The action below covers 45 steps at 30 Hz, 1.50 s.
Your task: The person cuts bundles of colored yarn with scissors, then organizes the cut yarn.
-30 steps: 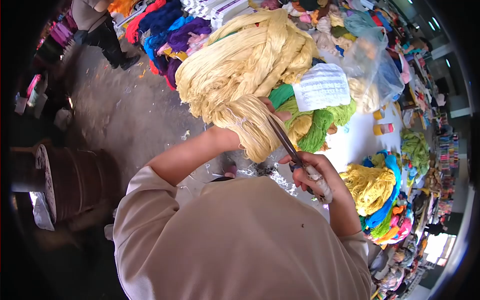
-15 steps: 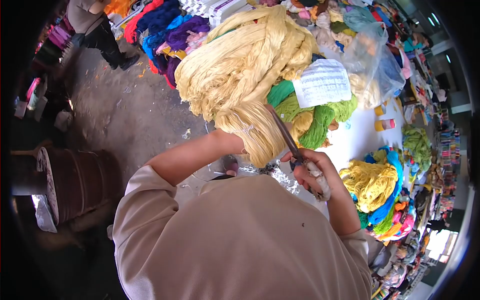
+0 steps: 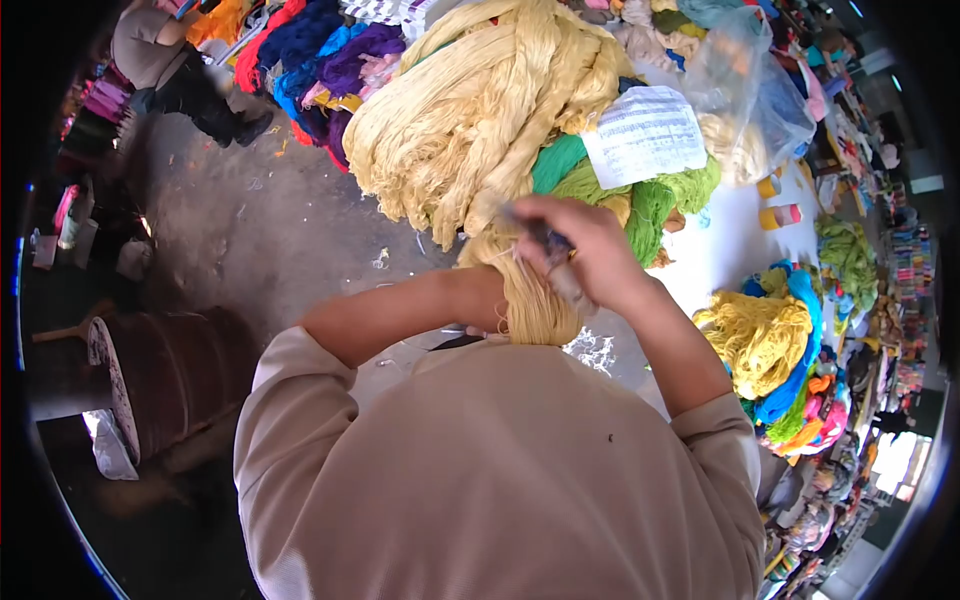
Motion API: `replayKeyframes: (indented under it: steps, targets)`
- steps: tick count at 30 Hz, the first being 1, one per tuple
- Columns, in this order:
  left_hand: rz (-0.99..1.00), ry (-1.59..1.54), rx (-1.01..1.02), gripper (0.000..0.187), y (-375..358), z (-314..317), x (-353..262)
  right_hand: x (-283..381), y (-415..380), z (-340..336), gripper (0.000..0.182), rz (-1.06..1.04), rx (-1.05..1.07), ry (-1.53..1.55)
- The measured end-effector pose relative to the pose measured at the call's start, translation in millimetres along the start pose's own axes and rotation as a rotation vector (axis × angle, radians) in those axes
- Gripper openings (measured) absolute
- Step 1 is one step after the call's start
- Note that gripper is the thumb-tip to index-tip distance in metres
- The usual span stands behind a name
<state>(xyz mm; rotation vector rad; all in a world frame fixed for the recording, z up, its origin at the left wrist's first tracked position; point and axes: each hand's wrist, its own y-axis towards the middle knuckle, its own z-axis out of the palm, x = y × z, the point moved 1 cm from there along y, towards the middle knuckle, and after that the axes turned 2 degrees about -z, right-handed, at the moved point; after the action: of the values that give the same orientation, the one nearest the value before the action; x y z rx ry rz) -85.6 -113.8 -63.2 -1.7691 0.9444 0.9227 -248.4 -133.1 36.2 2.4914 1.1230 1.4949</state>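
A cream yarn skein (image 3: 535, 300) hangs over my left hand (image 3: 492, 300), which is mostly hidden beneath it. My right hand (image 3: 585, 245) is over the upper part of the skein, closed around scissors (image 3: 548, 238) whose handles look wrapped in pale cloth. The blades are blurred and point up and left, close to the skein. Just beyond lies a big heap of cream yarn (image 3: 480, 110). Green yarn skeins (image 3: 650, 215) lie to its right, under a sheet of printed paper (image 3: 645, 135).
A rusty drum (image 3: 180, 370) stands at the left. A person (image 3: 165, 60) is at the upper left, near blue and purple yarn (image 3: 340, 60). At the right are a clear plastic bag (image 3: 745, 90), yellow yarn (image 3: 755, 340) and thread spools (image 3: 780, 216).
My right hand has moved up and left with the scissors, from beside the skein to over it. The skein sits slightly lower and to the right.
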Motion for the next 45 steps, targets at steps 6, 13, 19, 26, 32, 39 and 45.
replayKeyframes:
  steps: [6, 13, 19, 26, 32, 39, 45]
  targets:
    - [0.292, -0.463, -0.182, 0.025, -42.7, -1.4, -25.8, -57.1, -12.6, -14.1, 0.035, 0.295, -0.317, -0.257]
    - [1.215, -0.746, 0.284, 0.042, -102.1, -58.9, -41.1, -130.4, -147.0, 19.2, 0.031, 0.69, -0.236, -0.226]
    - [1.329, -0.626, 0.506, 0.039, -157.7, -95.8, -97.5, -150.4, -211.3, 35.3, 0.026, 1.01, -0.033, -0.15]
    - [1.566, -0.457, 0.81, 0.037, -367.4, -150.0, -193.5, -100.1, -133.9, 45.1, 0.034, 0.535, -0.221, 0.701]
    - [1.786, -0.278, 1.1, 0.036, -360.3, -144.0, -254.1, -16.1, -44.5, 22.0, 0.052, -0.055, 0.182, 0.662]
    - [1.938, -0.188, 1.21, 0.033, -291.9, -110.3, -276.5, 5.2, -18.9, 35.8, 0.057, -0.34, 0.178, 0.602]
    - [2.06, -0.589, 0.428, 0.028, -245.0, -81.1, -279.0, 10.5, -20.6, 31.8, 0.053, -0.375, 0.247, 0.583]
